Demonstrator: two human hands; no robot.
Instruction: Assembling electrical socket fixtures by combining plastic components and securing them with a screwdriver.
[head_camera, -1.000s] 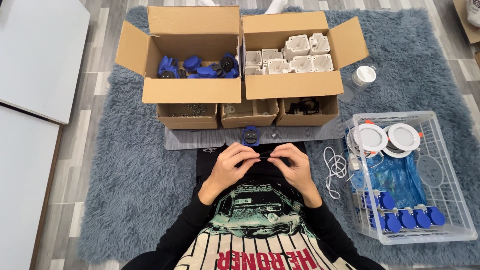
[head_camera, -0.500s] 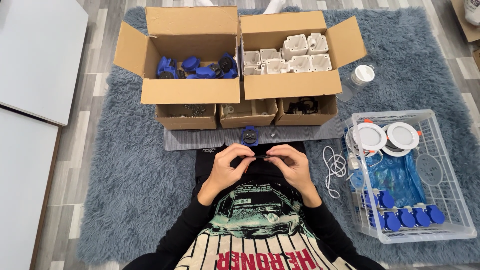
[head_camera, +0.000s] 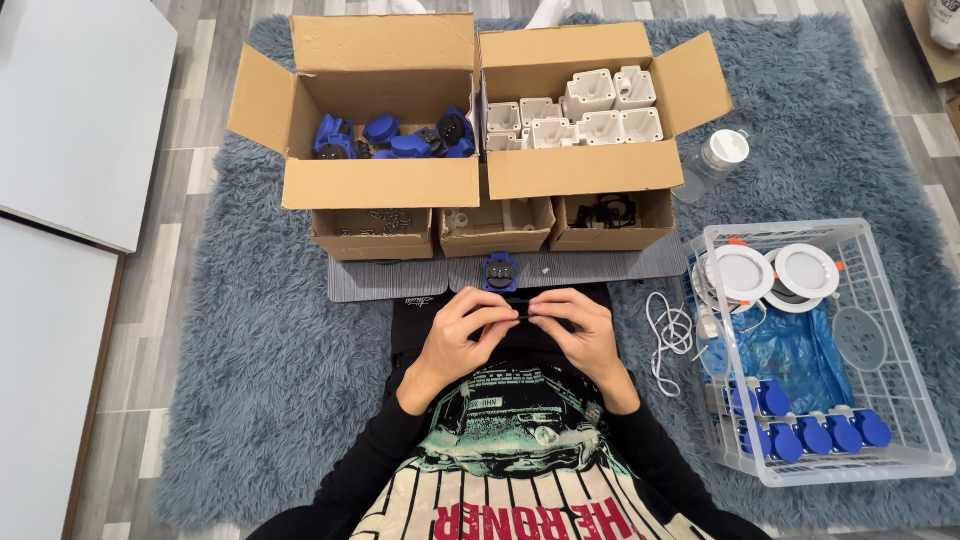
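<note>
- My left hand (head_camera: 462, 335) and my right hand (head_camera: 578, 330) meet in front of my chest, fingertips pinching one small dark part (head_camera: 524, 312) between them; it is too small to tell its shape.
- One blue socket piece (head_camera: 499, 271) lies on the grey mat (head_camera: 380, 278) just beyond my fingers.
- Two large open cardboard boxes stand side by side: the left box (head_camera: 380, 185) holds a heap of blue parts (head_camera: 395, 135), the right box (head_camera: 580, 170) about eight white housings (head_camera: 590, 110).
- Three small cartons (head_camera: 497, 226) sit in a row in front of them, with screws and dark bits I cannot make out.
- One clear plastic crate (head_camera: 905, 400) at my right holds two round white lamps (head_camera: 775, 272), a blue bag and roughly seven blue caps (head_camera: 800, 430).
- One clear jar (head_camera: 715, 160) and one coiled white cord (head_camera: 668, 335) lie on the rug.
- I sit on a shaggy grey-blue rug (head_camera: 250, 380) over pale wooden flooring; white panels (head_camera: 60, 130) lie at the left, cut off by the frame edge.
</note>
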